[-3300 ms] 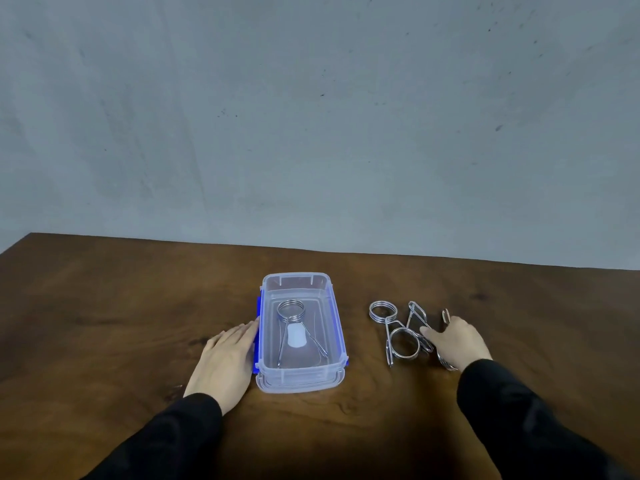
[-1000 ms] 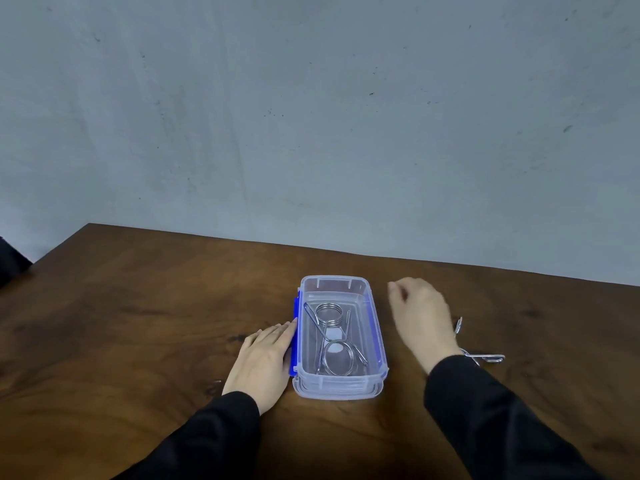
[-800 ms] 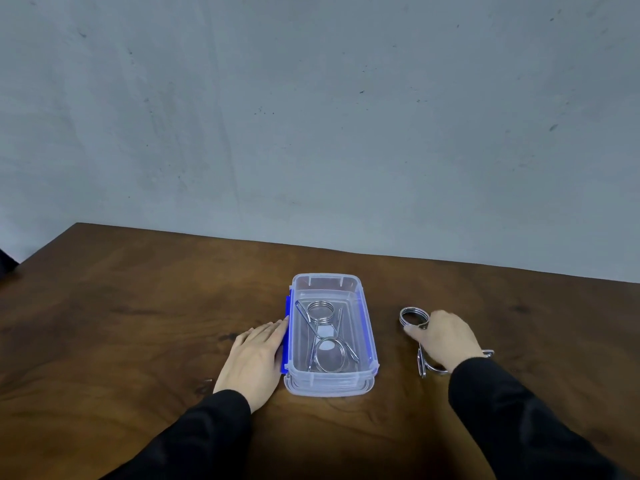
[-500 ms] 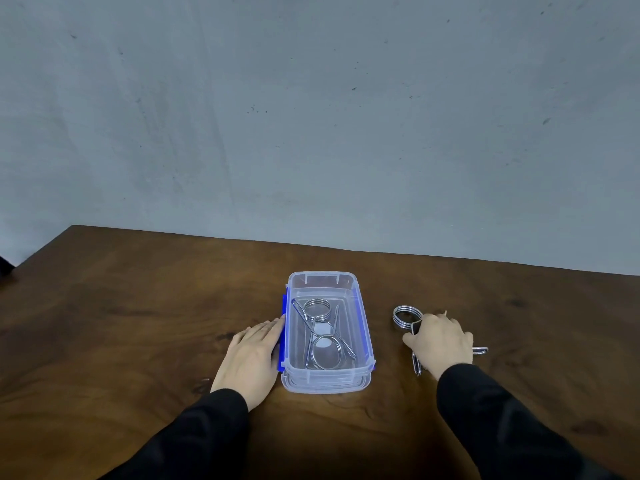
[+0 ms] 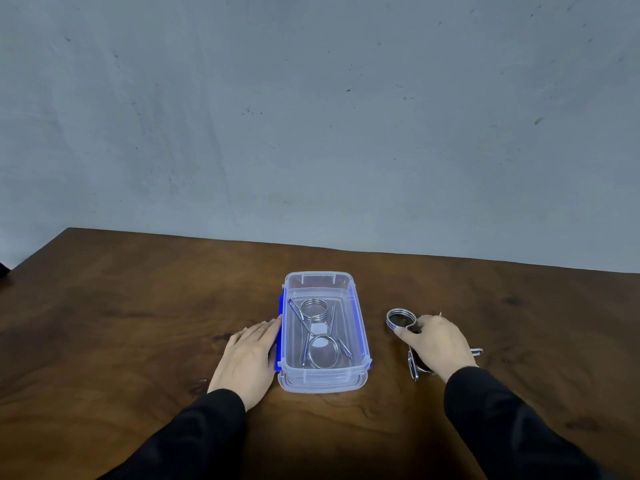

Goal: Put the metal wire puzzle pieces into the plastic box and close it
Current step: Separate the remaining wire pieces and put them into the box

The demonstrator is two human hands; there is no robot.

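The clear plastic box [image 5: 318,277] with blue side latches stands open in the middle of the wooden table. Two metal wire puzzle pieces lie inside it, one coil at the far end [image 5: 313,308] and one at the near end [image 5: 322,355]. My left hand [image 5: 247,358] lies flat on the table, its fingers against the box's left latch. To the right of the box, my right hand [image 5: 436,344] curls over another wire piece, pinching it just behind its coil ring [image 5: 400,319]. Further wire ends [image 5: 476,351] stick out from under this hand.
The dark wooden table [image 5: 138,323] runs back to a grey wall [image 5: 311,116]. Its left corner shows at the far left. A second clear rim [image 5: 322,386] lies under the box's near end. Both of my sleeves are black.
A second wire piece now lies in the box. My right hand went from above the box to the pieces on the right and closed its fingers on one. My left hand stayed by the box.
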